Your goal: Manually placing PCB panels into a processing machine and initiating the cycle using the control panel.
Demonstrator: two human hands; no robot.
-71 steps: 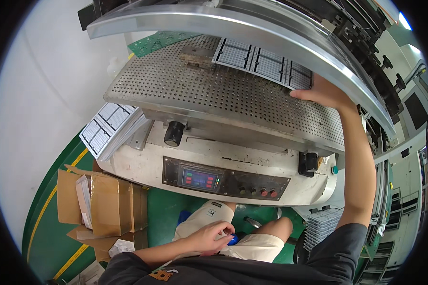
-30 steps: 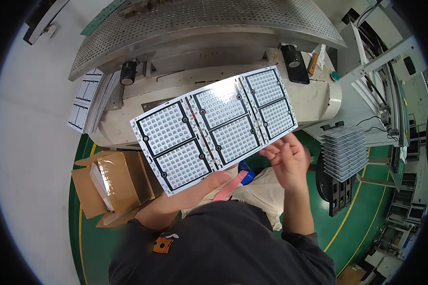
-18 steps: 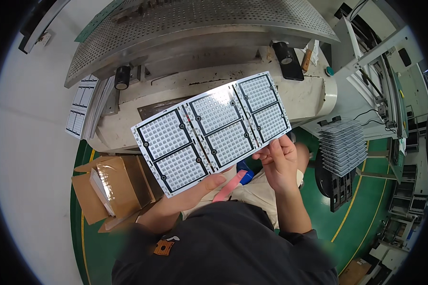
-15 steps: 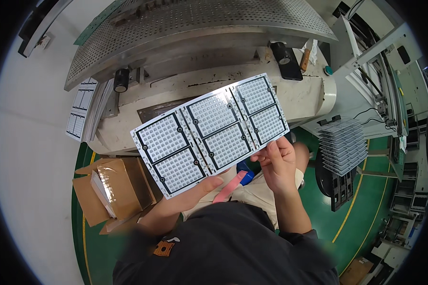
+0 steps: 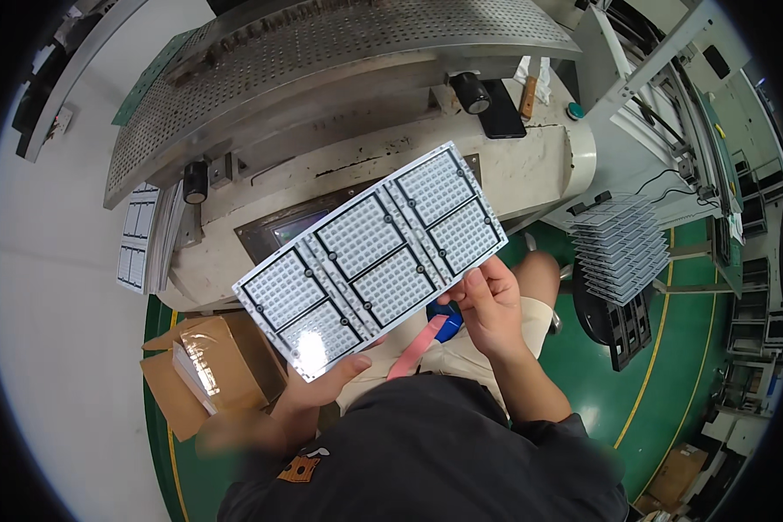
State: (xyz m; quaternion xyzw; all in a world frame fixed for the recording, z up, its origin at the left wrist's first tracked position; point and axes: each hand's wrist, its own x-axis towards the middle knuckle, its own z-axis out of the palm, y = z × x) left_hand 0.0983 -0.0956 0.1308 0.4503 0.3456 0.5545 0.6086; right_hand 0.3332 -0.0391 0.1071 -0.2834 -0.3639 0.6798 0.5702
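A white rectangular circuit board panel (image 5: 376,248), divided by black lines into several blocks of small pale squares, is held up slanting in front of my body. Its right end is higher than its left, and light glares off the lower-left block. My left hand (image 5: 337,379) is closed on the lower-left edge, thumb on top and most fingers hidden beneath. At the lower-right edge, my right hand (image 5: 487,300) pinches the panel between thumb and fingers. Behind the panel, a dark screen (image 5: 294,228) set in the machine's pale front is partly covered.
A perforated metal cover (image 5: 339,83) spans the machine ahead. On its bench lie a black phone (image 5: 501,111) and a wooden-handled tool (image 5: 528,96). Similar panels (image 5: 135,233) stand stacked at left, above an open cardboard box (image 5: 230,361). Spaced layers of thin boards (image 5: 619,248) rise at right.
The panel has tilted more steeply, its left end lower, and the glare has shifted from the upper middle block to the lower-left one. Both hands keep their hold. The whole view has turned slightly.
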